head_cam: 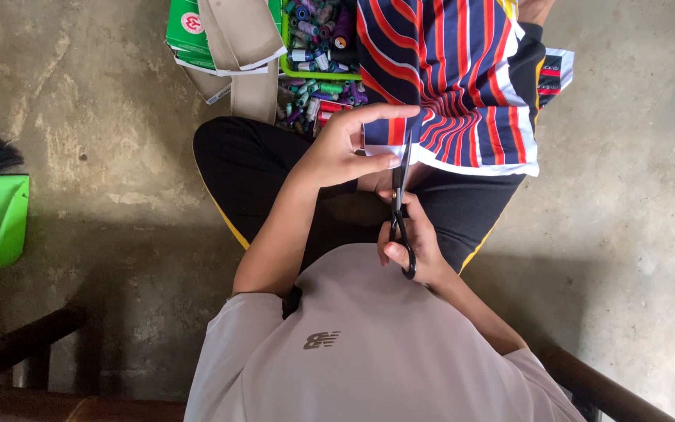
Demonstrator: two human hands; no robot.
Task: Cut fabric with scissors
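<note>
Left hand (345, 152) pinches striped cloth (462, 86). Right hand (412, 242) grips scissors (400, 207). Blades near thumb: slip could nick finger, cut go crooked.

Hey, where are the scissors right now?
In the head view, centre frame: the scissors are in the right hand, blades pointing up into the striped fabric that the left hand pinches.

A single head-worn camera looks steeply down, close over the seated person's lap and concrete floor (103, 117).
</note>
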